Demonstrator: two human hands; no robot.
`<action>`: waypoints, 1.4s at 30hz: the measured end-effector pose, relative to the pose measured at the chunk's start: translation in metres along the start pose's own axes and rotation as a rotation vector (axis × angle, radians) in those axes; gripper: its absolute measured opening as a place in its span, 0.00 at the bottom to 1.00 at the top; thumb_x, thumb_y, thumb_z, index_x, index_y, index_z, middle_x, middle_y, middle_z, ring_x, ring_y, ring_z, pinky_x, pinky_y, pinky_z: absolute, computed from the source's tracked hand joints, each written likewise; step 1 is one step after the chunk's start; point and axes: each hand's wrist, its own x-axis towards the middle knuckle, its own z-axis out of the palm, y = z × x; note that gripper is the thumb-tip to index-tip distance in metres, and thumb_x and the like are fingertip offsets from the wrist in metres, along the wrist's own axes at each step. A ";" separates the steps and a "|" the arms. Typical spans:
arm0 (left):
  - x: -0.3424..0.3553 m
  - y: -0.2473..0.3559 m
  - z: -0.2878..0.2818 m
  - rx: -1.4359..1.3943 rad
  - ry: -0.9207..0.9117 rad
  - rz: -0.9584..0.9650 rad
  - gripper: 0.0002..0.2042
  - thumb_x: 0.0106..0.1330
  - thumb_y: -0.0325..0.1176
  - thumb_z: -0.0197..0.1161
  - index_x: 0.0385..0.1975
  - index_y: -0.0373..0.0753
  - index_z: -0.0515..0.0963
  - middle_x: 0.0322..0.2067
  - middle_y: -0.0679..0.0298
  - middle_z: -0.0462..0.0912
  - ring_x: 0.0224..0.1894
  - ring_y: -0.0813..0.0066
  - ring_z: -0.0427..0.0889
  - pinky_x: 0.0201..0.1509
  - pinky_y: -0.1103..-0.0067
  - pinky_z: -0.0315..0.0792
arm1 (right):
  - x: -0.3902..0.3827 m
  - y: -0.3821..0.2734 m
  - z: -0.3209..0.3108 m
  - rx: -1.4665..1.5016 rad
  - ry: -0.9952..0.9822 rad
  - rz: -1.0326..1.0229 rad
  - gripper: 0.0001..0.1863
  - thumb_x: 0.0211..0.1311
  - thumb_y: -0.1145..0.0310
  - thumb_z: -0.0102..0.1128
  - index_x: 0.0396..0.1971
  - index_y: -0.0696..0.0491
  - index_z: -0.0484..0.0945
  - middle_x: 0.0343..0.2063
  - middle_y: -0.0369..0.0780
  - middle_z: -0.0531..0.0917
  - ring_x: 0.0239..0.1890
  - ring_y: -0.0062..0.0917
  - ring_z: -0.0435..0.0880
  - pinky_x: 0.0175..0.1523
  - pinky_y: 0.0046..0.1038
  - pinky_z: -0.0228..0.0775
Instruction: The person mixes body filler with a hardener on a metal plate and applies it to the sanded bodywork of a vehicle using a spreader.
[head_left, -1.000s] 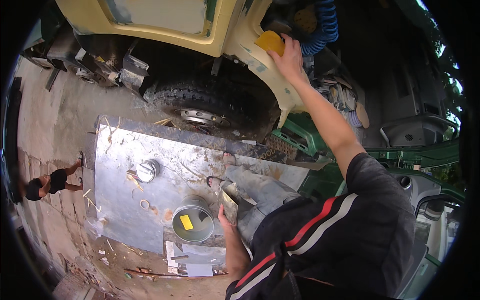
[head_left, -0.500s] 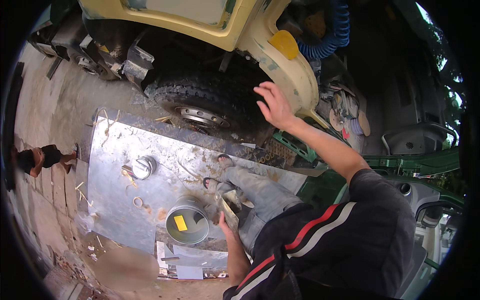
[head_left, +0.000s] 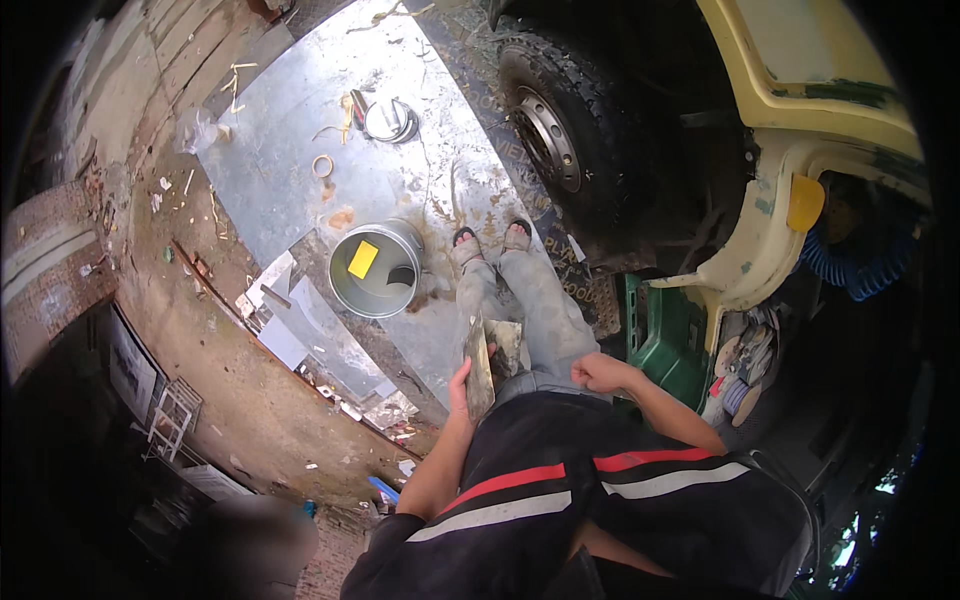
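Observation:
My left hand (head_left: 462, 385) grips a flat putty-smeared board (head_left: 480, 365) held edge-up at my waist. A second smeared flat tool (head_left: 507, 345) sits just beside it against my grey trousers. My right hand (head_left: 598, 372) rests at my hip in a loose fist with nothing visible in it. My sandalled feet (head_left: 490, 240) stand on a metal sheet (head_left: 290, 170). Just left of my feet stands a round metal tin (head_left: 377, 268) with a yellow scraper (head_left: 362, 259) inside.
A yellow truck cab (head_left: 800, 90) and its front tyre (head_left: 560, 120) rise to my right, with an orange lamp (head_left: 805, 203) and a blue coiled hose (head_left: 860, 265). A small tin (head_left: 388, 120) and tape roll (head_left: 322, 165) lie further on the sheet. Green crate (head_left: 665, 335) beside my leg.
My right arm has come down from the orange lamp on the truck to my hip. My head has turned, so the view now looks straight down at my feet.

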 end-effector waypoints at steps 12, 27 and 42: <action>0.202 0.051 0.074 0.378 -0.348 0.305 0.17 0.64 0.34 0.63 0.49 0.31 0.77 0.39 0.61 0.85 0.36 0.74 0.85 0.42 0.76 0.79 | 0.127 0.059 -0.138 0.380 0.332 -0.179 0.04 0.59 0.82 0.56 0.32 0.59 0.79 0.26 0.32 0.80 0.32 0.14 0.77 0.40 0.19 0.70; 0.444 0.136 0.131 0.579 -0.781 0.624 0.20 0.69 0.36 0.56 0.54 0.28 0.73 0.46 0.53 0.83 0.42 0.69 0.85 0.48 0.74 0.79 | 0.388 0.074 -0.264 1.121 0.355 -1.023 0.26 0.64 0.69 0.63 0.60 0.55 0.66 0.53 0.38 0.77 0.53 0.22 0.78 0.51 0.28 0.76; 0.432 0.167 0.138 0.294 -0.536 1.063 0.18 0.72 0.31 0.57 0.58 0.33 0.69 0.55 0.57 0.77 0.53 0.68 0.79 0.57 0.72 0.76 | 0.341 0.066 -0.284 0.726 1.397 -0.971 0.11 0.63 0.78 0.56 0.44 0.61 0.79 0.39 0.35 0.84 0.39 0.14 0.80 0.46 0.19 0.71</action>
